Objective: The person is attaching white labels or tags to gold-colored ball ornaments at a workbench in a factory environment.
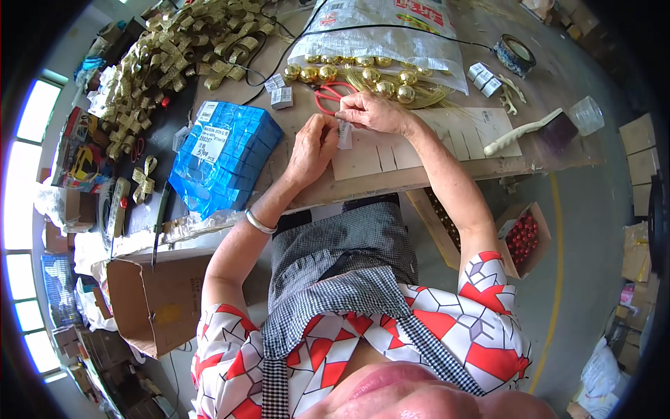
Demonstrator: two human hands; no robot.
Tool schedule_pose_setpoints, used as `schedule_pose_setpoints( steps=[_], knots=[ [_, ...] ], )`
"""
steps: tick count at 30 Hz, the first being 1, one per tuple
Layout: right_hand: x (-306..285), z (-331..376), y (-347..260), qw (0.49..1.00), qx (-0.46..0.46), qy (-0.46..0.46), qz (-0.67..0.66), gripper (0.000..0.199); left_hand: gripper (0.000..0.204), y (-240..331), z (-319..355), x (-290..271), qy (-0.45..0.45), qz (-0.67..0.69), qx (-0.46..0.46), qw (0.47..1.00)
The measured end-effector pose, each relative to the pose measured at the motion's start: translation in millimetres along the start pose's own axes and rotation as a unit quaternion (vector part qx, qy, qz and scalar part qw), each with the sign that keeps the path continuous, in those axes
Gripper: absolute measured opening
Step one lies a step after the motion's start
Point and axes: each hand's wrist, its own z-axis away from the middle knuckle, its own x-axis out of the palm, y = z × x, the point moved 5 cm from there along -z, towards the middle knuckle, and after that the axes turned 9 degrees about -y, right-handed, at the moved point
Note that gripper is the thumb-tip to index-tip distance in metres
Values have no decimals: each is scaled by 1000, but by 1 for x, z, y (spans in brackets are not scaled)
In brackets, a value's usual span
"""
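Both hands meet over the worktable, fingertips nearly touching. A small white tag (345, 135) hangs at the fingertips of my right hand (373, 114), which is pinched closed on its upper end. My left hand (312, 148) is pinched too, right beside the tag; what lies between its fingers is too small to make out. Just beyond the hands are red-handled scissors (318, 102), partly covered by my right hand. Under and right of the tag lies a pale card sheet (405, 150) with several dark slits. Shiny gold balls (328, 73) on gold stems rest past the scissors.
A blue-wrapped package (230, 157) stands left of my left hand. Small white label bundles (281, 98) lie beyond. Gold glitter bows (188, 49) pile at the far left, a large plastic bag (377, 38) behind. A white-handled brush (523, 133) and tape roll (515, 56) are rightward.
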Motion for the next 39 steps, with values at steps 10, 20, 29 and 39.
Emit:
schedule_pose_setpoints(
  steps=[10, 20, 29, 39],
  knots=[
    [-6, 2, 17, 998, 32, 47, -40, 16, 53, -15, -1, 2, -109, 132, -71, 983],
    [-2, 0, 9, 998, 16, -1, -67, 15, 66, -18, -2, 3, -109, 138, -84, 981],
    [-3, 4, 9, 990, 8, -42, -131, 14, 62, -8, -3, 1, -99, 126, -86, 983],
    [-7, 13, -21, 991, -23, 14, 130, 17, 61, -8, -4, 0, -64, 128, -56, 988]
  ],
)
